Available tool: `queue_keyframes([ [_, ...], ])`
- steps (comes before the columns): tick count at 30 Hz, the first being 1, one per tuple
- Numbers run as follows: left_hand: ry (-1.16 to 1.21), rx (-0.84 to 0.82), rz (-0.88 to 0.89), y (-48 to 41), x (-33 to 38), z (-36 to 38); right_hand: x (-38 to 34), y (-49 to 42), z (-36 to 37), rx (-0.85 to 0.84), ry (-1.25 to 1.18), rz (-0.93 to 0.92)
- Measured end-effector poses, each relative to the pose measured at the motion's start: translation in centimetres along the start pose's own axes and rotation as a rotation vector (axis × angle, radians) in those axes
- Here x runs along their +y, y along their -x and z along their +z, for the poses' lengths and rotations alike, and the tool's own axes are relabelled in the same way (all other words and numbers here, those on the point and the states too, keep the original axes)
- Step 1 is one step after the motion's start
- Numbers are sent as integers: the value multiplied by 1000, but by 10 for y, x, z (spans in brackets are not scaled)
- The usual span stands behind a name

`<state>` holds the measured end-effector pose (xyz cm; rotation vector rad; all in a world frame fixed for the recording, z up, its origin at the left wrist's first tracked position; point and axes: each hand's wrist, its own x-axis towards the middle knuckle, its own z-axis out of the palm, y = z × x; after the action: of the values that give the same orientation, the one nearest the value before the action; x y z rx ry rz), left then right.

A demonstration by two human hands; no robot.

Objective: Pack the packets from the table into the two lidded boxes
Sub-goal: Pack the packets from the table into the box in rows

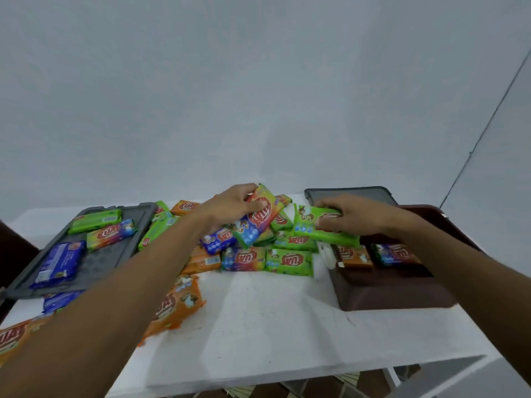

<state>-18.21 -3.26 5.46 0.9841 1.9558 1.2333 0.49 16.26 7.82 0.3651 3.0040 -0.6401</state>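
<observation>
Near edge: the white counter [273, 311] shows bare in the lower middle of the frame.
Lower left: two orange packets lie flat on the counter, one [14, 337] at the left edge of the frame, the other [178, 305] partly under the left forearm.
Left: a grey lid [106, 262] lies flat. On it are a blue packet [59, 264] at the near end, then a striped packet [110, 234], then a plain green packet [96, 221] farthest back.
Right: the brown box [393, 294] stands open on the counter. Inside it an orange boxed packet [355, 255] and a blue boxed packet [398, 254] lie side by side.
Middle: a heap of packets [288, 261], green, orange, blue and striped, overlaps between the grey lid and the brown box.
Left hand [230, 208]: raised over the heap. Its fingers [247, 191] curl over the top edge of a rainbow packet [258, 222], thumb on its face, and the packet is tilted.
Right hand [356, 216]: its fingers [327, 203] are curled on a green packet [310, 228] and pinch it. The packet is held above the box's left rim, half over the heap.
Upper right: a dark lid [353, 193] lies behind the brown box.
Back: a pale wall [258, 81] fills the top of the frame.
</observation>
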Motion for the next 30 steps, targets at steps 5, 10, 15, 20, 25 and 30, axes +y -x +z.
queue_keyframes([
  [5, -179, -60, 116, -35, 58, 51, 74, 19, -35, -12, -43, 51],
  [10, -321, -198, 205, -74, 91, 122, 139, 34, -43, -207, 266, 73],
  [15, -720, -482, 212, -107, 76, 192, 181, 39, -23, -399, 344, 88],
  [20, -936, -639, 54, -115, 39, 229, 204, 42, 0, -482, 356, 9],
  [25, -1153, -726, 27, -112, 29, 239, 211, 40, 12, -601, 415, -33],
  [30, -1205, -600, 101, -114, 32, 233, 214, 30, 5, -361, 401, -24],
])
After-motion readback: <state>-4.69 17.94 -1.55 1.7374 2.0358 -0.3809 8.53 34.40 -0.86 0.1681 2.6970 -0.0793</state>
